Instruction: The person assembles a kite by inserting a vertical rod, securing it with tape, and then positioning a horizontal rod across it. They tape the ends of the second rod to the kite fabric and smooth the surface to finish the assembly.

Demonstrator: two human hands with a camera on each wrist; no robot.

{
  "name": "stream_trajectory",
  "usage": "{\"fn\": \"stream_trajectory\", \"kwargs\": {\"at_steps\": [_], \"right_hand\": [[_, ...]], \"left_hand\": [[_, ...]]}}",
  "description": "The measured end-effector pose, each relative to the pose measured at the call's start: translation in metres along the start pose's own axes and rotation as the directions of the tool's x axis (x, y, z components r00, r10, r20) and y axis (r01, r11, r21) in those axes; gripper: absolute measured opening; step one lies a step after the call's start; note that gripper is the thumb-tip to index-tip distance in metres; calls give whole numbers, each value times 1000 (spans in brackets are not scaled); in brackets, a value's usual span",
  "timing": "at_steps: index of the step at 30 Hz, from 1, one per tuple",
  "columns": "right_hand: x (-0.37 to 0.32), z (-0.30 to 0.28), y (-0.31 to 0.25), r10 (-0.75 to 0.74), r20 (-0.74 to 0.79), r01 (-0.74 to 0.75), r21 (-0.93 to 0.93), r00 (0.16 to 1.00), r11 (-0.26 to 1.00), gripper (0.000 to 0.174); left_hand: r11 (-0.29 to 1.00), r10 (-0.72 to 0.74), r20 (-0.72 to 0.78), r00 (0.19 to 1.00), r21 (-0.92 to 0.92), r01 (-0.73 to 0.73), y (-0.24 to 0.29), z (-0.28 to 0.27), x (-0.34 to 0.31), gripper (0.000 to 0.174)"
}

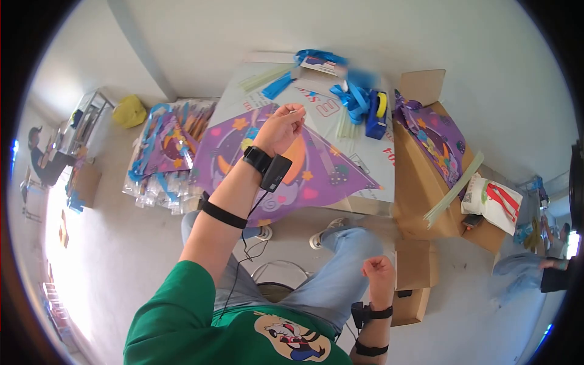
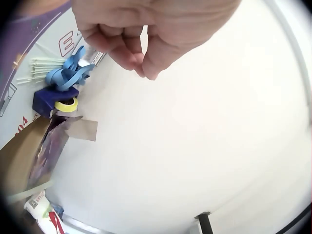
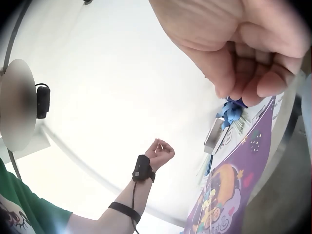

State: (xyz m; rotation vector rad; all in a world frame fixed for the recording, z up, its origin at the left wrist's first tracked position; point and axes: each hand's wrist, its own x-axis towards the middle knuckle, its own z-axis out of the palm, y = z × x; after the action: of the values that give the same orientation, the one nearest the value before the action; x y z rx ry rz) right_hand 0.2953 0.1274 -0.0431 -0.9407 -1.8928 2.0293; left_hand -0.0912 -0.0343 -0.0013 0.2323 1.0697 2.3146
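Observation:
A purple triangular kite (image 1: 331,179), printed with a moon, stars and hearts, is spread over the table and overhangs its front edge. My left hand (image 1: 281,128) is raised above the kite in the head view. Its fingers curl in and the thumb meets the fingertips (image 2: 139,66), with nothing visible between them in the left wrist view. To the right, beside my knee, I hold my right hand (image 1: 379,280) apart from the table. In the right wrist view its fingers (image 3: 270,84) are curled, the thumb close against them, and no object shows there.
Blue ribbons (image 1: 353,100), pale thin sticks (image 1: 348,129) and a blue tape dispenser (image 1: 376,115) lie at the table's back right. An open carton (image 1: 420,182) with another purple printed sheet (image 1: 435,143) stands right of the table. Bagged kites (image 1: 167,146) are piled left.

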Motion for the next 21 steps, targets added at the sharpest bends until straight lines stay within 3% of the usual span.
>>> {"fn": "stream_trajectory", "kwargs": {"at_steps": [2, 5, 11, 17, 19, 21], "right_hand": [[-7, 9, -8, -31, 1, 31, -28, 1000, 999, 5], [-15, 16, -15, -81, 45, 85, -101, 996, 991, 3], [-17, 20, -18, -85, 93, 106, -251, 992, 962, 3], [6, 18, -32, -74, 89, 92, -213, 993, 973, 7], [20, 9, -32, -53, 125, 92, -328, 991, 940, 5], [33, 4, -33, -67, 139, 109, -326, 988, 939, 5]], "left_hand": [[999, 42, 30, 999, -1, -42, 14, -20, -19, 10], [998, 49, -39, 998, -40, -51, 23, -45, -47, 5], [995, 98, -63, 993, 30, -96, 34, -77, -83, 14], [994, 92, -50, 994, 63, -89, 37, -97, -85, 4], [991, 97, -76, 992, 99, -89, 37, -97, -86, 3], [987, 101, -107, 989, 136, -86, 32, -105, -81, 1]]}}
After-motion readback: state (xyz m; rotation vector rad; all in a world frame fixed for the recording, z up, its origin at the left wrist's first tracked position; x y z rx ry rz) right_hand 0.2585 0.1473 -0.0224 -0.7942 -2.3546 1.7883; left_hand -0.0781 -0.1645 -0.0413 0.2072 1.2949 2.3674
